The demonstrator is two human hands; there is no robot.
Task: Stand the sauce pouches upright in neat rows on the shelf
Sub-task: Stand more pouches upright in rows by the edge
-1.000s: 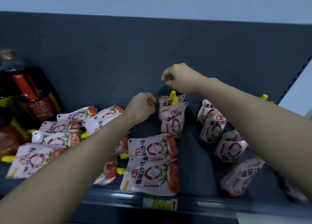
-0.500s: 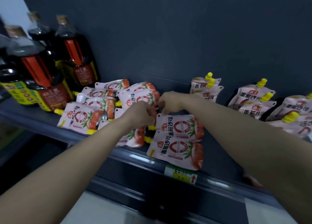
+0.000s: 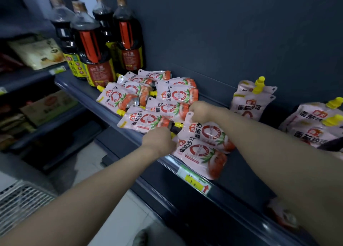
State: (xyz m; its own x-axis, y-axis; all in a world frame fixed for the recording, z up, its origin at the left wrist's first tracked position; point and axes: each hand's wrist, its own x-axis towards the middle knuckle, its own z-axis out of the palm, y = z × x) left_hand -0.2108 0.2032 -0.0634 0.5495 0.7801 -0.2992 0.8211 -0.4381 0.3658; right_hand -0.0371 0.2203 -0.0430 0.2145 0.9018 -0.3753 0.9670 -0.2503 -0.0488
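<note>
flat tomato sauce pouch [image 3: 209, 134] is pinched at its corner by the right hand [image 3: 199, 112]; left hand [image 3: 157, 141] is curled at the pouch's nine o'clock, its grip cannot be told.

Your head camera looks forward and down, close over the shelf [image 3: 83, 91], angled toward its left end.
</note>
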